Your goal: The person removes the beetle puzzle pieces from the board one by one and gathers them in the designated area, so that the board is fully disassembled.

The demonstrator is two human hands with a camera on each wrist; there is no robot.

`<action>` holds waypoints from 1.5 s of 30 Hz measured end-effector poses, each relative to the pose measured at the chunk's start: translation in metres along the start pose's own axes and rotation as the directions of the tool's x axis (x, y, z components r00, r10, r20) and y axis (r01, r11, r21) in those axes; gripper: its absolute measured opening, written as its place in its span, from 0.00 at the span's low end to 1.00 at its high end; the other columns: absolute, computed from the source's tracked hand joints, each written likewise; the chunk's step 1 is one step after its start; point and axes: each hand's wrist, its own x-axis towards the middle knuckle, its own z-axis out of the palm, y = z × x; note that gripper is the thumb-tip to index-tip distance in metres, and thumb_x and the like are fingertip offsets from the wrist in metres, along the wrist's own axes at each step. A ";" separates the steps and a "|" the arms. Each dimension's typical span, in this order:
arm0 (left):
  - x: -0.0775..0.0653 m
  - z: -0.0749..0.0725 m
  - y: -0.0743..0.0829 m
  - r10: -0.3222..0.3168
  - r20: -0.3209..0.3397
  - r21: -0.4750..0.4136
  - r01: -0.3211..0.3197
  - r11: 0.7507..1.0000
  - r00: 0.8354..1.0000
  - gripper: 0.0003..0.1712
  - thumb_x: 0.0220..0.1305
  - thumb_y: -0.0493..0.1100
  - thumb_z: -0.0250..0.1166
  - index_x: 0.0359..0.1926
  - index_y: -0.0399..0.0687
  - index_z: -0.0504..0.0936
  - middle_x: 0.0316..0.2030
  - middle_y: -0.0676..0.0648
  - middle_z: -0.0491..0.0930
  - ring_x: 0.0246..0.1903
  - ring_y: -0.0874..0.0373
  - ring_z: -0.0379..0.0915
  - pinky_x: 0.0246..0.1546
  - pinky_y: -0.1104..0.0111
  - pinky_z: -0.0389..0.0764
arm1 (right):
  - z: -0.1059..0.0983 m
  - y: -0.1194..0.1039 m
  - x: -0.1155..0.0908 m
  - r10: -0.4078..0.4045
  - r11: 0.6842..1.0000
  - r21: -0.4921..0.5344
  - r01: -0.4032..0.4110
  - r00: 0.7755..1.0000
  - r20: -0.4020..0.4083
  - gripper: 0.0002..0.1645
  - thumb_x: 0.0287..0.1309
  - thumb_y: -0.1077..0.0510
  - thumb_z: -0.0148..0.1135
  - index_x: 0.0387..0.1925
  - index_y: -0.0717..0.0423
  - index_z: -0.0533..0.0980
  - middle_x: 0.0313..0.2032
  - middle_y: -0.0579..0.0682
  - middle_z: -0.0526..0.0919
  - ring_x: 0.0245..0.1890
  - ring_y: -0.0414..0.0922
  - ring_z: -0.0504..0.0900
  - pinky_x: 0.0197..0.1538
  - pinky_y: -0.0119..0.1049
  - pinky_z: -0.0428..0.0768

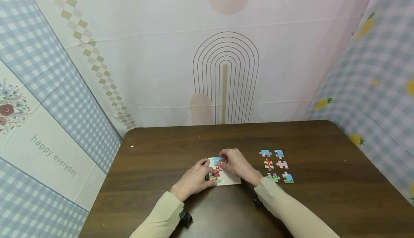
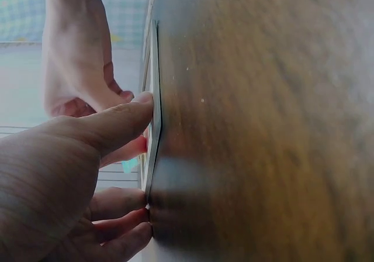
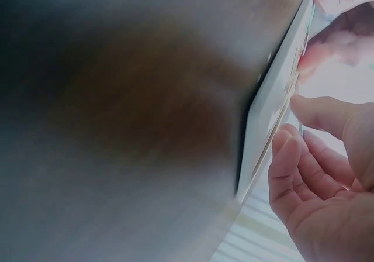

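On the head view I have a white puzzle board (image 1: 233, 179) lying flat on the brown table (image 1: 307, 141), squarely between the two hands; the left hand (image 1: 195, 180) is spread loosely over its left side with nothing lifted, and I judge that this touch is there to keep the board from sliding; the right hand (image 1: 237, 162) comes in from the other side, thumb and fingers curled close together at the edge of a blue puzzle piece (image 1: 217, 160) near the board's far left corner, which it seems to pinch so that it can be aligned finely; below that piece, a strip of red and green picture runs down the left of the board, partly under the left fingers; six loose pieces (image 1: 282, 164) lie apart in two columns to the right, spaced, I would guess, so that each can be read and reached singly; from the left wrist I get the board nearly edge-on, the thumb resting at one edge and other fingertips along the adjoining one, a stance that probably braces the corner; from the right wrist I see thumb and fingertips almost meeting over the board, a thin bluish edge between them that I take for the piece, though glare hides its outline.
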 end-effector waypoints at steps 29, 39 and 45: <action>-0.005 -0.010 0.010 -0.035 0.017 0.014 0.035 0.999 0.999 0.24 0.67 0.52 0.78 0.60 0.46 0.90 0.75 0.30 0.74 0.79 0.36 0.67 0.73 0.43 0.78 | -0.072 0.100 -0.017 0.061 0.997 -0.043 -0.060 0.998 0.021 0.11 0.63 0.63 0.78 0.45 0.63 0.88 0.36 0.52 0.86 0.35 0.42 0.79 0.42 0.36 0.79; -0.003 -0.007 0.010 -0.041 0.027 0.013 0.040 0.999 0.999 0.24 0.68 0.53 0.78 0.60 0.46 0.90 0.76 0.30 0.73 0.80 0.36 0.67 0.72 0.42 0.79 | -0.077 0.109 -0.012 0.105 0.993 -0.059 -0.102 0.993 0.057 0.13 0.64 0.63 0.77 0.49 0.63 0.88 0.37 0.52 0.87 0.36 0.43 0.79 0.42 0.37 0.78; -0.003 -0.008 0.010 -0.035 0.025 0.012 0.035 0.999 0.999 0.24 0.67 0.52 0.78 0.59 0.46 0.90 0.75 0.30 0.74 0.79 0.36 0.67 0.72 0.42 0.79 | -0.079 0.109 -0.011 0.115 0.993 -0.038 -0.112 0.991 0.074 0.13 0.64 0.65 0.75 0.49 0.65 0.87 0.35 0.52 0.84 0.32 0.43 0.76 0.36 0.34 0.76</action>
